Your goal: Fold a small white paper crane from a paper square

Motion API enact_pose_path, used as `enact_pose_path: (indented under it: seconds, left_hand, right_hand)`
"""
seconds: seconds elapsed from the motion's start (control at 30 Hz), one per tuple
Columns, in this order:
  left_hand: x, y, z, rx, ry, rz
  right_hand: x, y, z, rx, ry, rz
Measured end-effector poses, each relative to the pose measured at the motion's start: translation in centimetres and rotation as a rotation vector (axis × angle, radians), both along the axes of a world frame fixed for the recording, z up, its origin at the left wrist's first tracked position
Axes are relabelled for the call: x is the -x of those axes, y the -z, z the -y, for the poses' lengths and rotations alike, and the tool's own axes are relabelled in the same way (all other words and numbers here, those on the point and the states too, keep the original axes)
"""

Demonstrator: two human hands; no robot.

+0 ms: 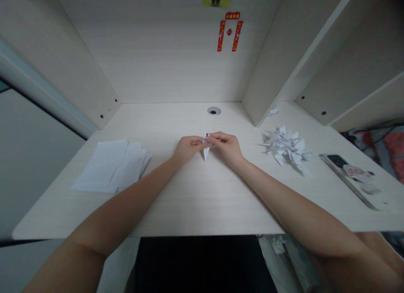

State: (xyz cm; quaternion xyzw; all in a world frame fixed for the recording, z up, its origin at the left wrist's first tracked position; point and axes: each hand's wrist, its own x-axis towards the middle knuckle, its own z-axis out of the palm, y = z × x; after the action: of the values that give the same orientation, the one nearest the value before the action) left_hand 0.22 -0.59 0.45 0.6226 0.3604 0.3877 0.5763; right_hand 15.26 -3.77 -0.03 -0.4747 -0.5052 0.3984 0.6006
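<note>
A small piece of folded white paper (205, 153), narrowing to a point at its lower end, is pinched between my two hands above the middle of the desk. My left hand (188, 149) grips its left side with thumb and fingers closed. From the other side, my right hand (227, 147) pinches the upper part, its fingertips close to those of the left. The fingers cover much of the paper, so its full shape is hidden. A tiny reddish patch shows at its top; I cannot make out what it is.
On the left lies a stack of white paper sheets (104, 167). A heap of folded white paper pieces (284, 146) sits on the right, beside a phone (355, 179) lying flat. A round cable hole (213, 111) is at the back of the desk (202, 204), near an upright panel (268, 74).
</note>
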Motion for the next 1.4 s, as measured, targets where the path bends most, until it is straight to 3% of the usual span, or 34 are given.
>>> enact_pose_path:
  seconds: [0.27,0.57,0.77,0.93,1.1,1.4]
  left_hand:
    - [0.0,-0.5,0.4,0.009,0.004,-0.035]
    - [-0.1,0.1,0.2,-0.003,0.040,-0.012]
    - [0.0,0.2,-0.2,0.042,-0.114,0.074]
    - [0.0,-0.3,-0.2,0.024,-0.245,0.126]
    - [0.0,-0.6,-0.1,0.027,-0.274,0.129]
    - [0.3,0.7,-1.5,0.081,-0.283,0.252]
  right_hand:
    - [-0.1,0.1,-0.1,0.027,0.052,-0.033]
    - [0.0,0.0,0.1,0.051,0.069,-0.056]
    - [-0.1,0.0,-0.1,0.030,0.060,0.038]
    - [0.1,0.1,0.2,0.094,-0.036,0.081]
    - [0.1,0.2,0.2,0.127,-0.083,0.102]
    - [0.4,0.7,0.3,0.027,-0.173,0.295]
